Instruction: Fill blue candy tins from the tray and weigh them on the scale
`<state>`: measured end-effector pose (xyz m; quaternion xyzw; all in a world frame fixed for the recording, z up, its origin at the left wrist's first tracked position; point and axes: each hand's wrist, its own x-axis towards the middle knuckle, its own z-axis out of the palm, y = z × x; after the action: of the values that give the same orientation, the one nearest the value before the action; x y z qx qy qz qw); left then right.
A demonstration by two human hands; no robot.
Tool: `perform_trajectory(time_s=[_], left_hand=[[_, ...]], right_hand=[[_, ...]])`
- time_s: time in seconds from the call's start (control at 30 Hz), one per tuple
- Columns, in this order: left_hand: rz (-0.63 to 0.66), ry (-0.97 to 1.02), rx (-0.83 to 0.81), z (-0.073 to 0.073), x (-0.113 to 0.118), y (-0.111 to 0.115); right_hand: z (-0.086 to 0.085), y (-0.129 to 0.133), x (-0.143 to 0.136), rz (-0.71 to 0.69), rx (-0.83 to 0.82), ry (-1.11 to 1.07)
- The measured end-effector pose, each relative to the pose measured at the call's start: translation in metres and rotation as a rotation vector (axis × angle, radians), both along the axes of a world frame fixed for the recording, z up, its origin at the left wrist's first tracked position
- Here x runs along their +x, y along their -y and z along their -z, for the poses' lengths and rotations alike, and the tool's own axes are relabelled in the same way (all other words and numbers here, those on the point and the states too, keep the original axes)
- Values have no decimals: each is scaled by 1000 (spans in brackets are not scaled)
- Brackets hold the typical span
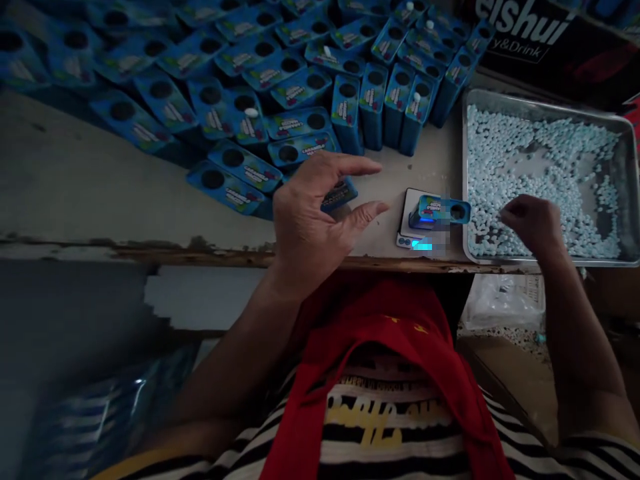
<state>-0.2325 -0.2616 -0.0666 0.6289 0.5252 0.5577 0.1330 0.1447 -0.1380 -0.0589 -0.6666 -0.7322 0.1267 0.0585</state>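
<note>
My left hand (320, 210) hovers over the table left of the scale, thumb and fingers spread apart, holding nothing. A small digital scale (411, 233) with a lit display carries one blue box (434, 210) that has a round dark hole near its right end. My right hand (535, 223) is over the metal tray (466, 173) of small pale-blue candies (540, 180). Its fingers are pinched together; whatever is between them is too small to make out. A dark-sided blue box (341, 195) is partly hidden behind my left hand.
Many blue boxes (210, 100) with round holes stand across the back and left of the table (175, 180). A few have white candies on top. A large dark printed box (535, 47) is behind the tray. The table's worn front edge (150, 253) is near my body.
</note>
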Motion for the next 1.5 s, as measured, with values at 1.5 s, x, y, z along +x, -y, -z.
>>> perform_trajectory(time_s=[1.5], left_hand=[[81, -564, 427, 20, 68, -55]], right_hand=[[-4, 39, -72, 259, -659, -1644]])
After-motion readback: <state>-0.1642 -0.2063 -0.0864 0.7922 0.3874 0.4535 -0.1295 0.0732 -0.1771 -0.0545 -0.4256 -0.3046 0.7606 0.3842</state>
